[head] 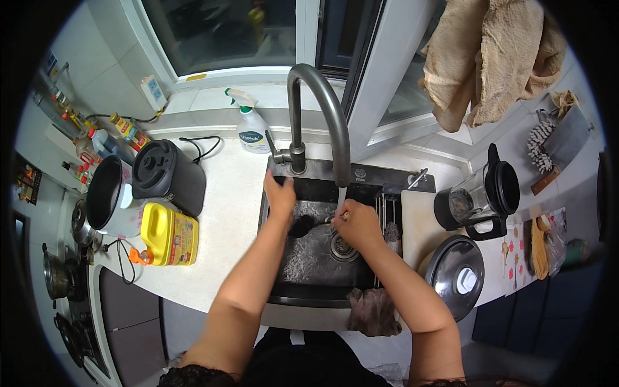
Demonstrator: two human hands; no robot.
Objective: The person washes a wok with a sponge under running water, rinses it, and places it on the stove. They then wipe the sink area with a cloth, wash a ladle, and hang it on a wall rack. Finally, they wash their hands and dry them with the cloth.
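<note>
My right hand grips the end of a thin handle beneath the faucet's water stream. At the handle's other end is a dark rounded head, perhaps a brush or ladle, low in the black sink. Foam or splashed water covers much of the basin floor, and the round drain lies just below my right hand. My left hand is at the sink's back left corner, near the grey gooseneck faucet and its side lever. Nothing shows in its fingers.
To the left stand a yellow jug, a dark lidded container and a white spray bottle. On the right are a cutting board, a blender jug and a pot lid. A wet rag hangs over the sink's front edge.
</note>
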